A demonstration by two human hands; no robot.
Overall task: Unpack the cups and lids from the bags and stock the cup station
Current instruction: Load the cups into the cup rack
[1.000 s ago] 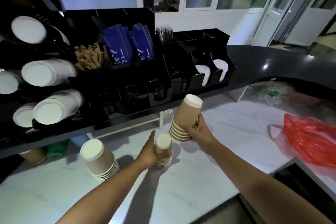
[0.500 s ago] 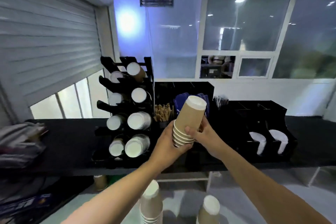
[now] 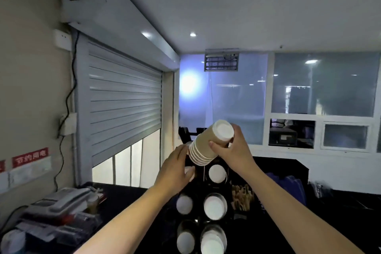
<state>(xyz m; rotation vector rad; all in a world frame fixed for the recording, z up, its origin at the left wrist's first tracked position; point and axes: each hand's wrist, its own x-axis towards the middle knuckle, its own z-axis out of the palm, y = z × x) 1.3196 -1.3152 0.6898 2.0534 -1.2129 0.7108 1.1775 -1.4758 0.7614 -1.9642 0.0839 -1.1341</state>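
Right hand [image 3: 233, 150]: wrapped round tilted cup stack [image 3: 206, 146].
Left hand [image 3: 175, 169]: straight fingers against its rim end.
Below grip: cup rack [image 3: 198, 192] on dark counter [image 3: 127, 196].
Left of grip: partly open roller shutter [image 3: 123, 101].

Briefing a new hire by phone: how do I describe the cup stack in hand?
Find the half-raised roller shutter on the left; just right of it stands the black cup rack. At its top, the right hand grips a tilted stack of brown cups, left hand at its rims. Racked cups show only white bases; this one shows brown sides.
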